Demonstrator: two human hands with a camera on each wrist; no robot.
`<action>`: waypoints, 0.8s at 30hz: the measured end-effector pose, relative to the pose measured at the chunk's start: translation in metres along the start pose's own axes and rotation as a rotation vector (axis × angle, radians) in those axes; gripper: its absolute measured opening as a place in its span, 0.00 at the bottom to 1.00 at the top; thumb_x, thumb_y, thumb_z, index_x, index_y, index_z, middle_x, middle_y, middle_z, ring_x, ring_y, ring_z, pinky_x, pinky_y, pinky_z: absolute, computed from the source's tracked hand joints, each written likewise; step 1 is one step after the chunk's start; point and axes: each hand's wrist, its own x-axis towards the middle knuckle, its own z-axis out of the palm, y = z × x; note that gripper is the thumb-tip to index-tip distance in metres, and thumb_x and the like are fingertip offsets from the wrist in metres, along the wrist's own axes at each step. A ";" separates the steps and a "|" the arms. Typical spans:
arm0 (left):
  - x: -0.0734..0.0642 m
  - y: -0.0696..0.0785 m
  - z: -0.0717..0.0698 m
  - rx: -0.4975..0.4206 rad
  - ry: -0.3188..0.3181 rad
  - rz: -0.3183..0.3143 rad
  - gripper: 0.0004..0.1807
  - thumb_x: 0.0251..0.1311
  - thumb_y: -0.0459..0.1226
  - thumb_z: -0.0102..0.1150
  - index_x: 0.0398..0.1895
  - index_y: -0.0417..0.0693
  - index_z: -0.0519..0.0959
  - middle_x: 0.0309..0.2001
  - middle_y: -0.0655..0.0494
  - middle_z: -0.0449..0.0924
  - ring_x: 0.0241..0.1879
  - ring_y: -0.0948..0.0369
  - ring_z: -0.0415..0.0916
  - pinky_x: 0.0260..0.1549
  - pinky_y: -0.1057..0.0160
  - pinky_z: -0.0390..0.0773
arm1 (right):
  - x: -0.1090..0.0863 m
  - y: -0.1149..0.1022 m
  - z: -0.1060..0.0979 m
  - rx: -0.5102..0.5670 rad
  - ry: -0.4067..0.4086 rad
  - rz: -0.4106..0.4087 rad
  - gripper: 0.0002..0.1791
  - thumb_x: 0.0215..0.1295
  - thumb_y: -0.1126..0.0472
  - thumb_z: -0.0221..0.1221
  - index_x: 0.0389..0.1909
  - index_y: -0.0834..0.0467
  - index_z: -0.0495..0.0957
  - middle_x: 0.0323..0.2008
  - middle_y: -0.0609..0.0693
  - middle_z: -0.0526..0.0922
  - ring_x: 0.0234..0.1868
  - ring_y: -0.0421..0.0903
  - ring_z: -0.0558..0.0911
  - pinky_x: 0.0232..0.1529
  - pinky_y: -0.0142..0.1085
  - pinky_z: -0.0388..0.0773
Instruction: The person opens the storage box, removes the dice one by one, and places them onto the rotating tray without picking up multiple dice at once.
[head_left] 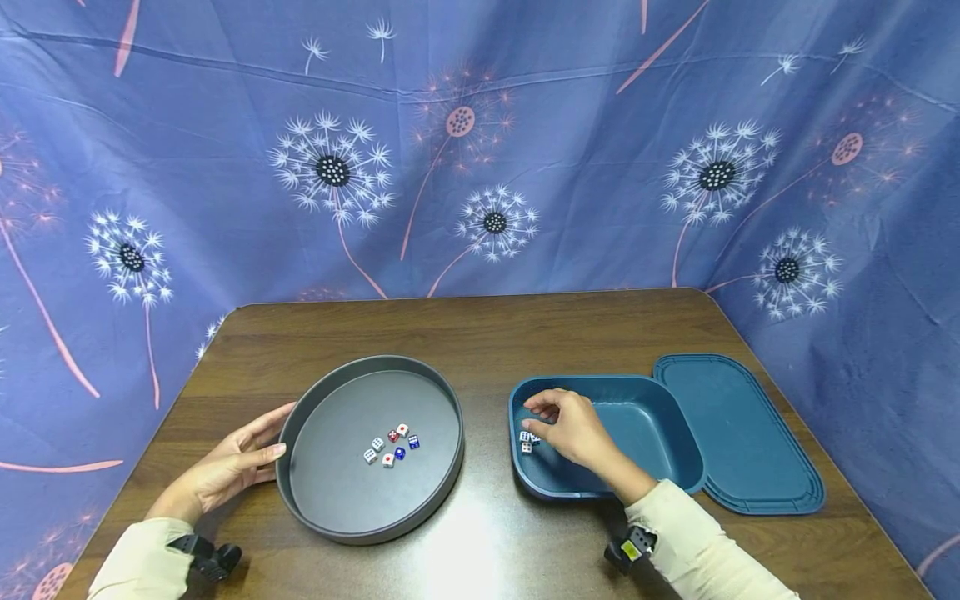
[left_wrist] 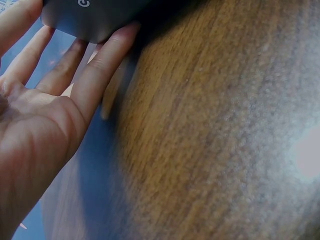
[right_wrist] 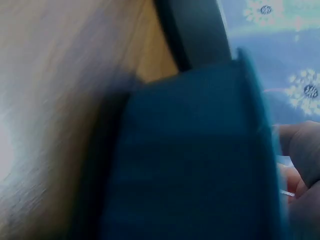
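A round dark grey pan (head_left: 330,500) holds several small dice, among them a red die (head_left: 393,436) and a blue die (head_left: 400,454). My left hand (head_left: 228,467) touches the pan's outer wall from the left, its fingers spread and nearly straight, the thumb tip at the rim. Over the left end of a blue rectangular tub (head_left: 637,450) is my right hand (head_left: 572,427), fingers bent, with a gap between thumb and fingertips and nothing visible in it. A few white dice (head_left: 527,447) lie in the tub just below the thumb, partly hidden by the hand.
The tub's flat blue lid (head_left: 742,442) lies to its right, against the tub. Both containers stand on a wooden table (head_left: 487,333). Behind and beside the table hangs a blue cloth (head_left: 570,150) with dandelion prints.
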 end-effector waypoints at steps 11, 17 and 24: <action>-0.001 0.000 0.000 0.004 0.002 -0.005 0.35 0.70 0.24 0.39 0.77 0.53 0.48 0.64 0.76 0.66 0.60 0.65 0.70 0.52 0.56 0.76 | -0.004 0.030 0.005 0.078 -0.098 0.075 0.13 0.45 0.70 0.72 0.34 0.65 0.83 0.28 0.50 0.83 0.29 0.39 0.77 0.31 0.27 0.75; -0.001 0.000 0.000 0.004 0.007 -0.006 0.35 0.70 0.24 0.39 0.76 0.54 0.49 0.64 0.75 0.66 0.60 0.64 0.71 0.52 0.55 0.76 | -0.003 0.035 0.009 0.072 -0.119 0.070 0.12 0.45 0.70 0.71 0.33 0.65 0.83 0.26 0.49 0.82 0.28 0.39 0.77 0.30 0.27 0.74; 0.000 0.001 0.000 0.000 0.012 -0.008 0.35 0.69 0.24 0.40 0.76 0.53 0.48 0.64 0.75 0.67 0.60 0.65 0.71 0.52 0.55 0.76 | -0.002 0.038 0.012 0.035 -0.119 0.040 0.10 0.44 0.70 0.71 0.30 0.63 0.83 0.23 0.46 0.79 0.26 0.37 0.75 0.29 0.27 0.72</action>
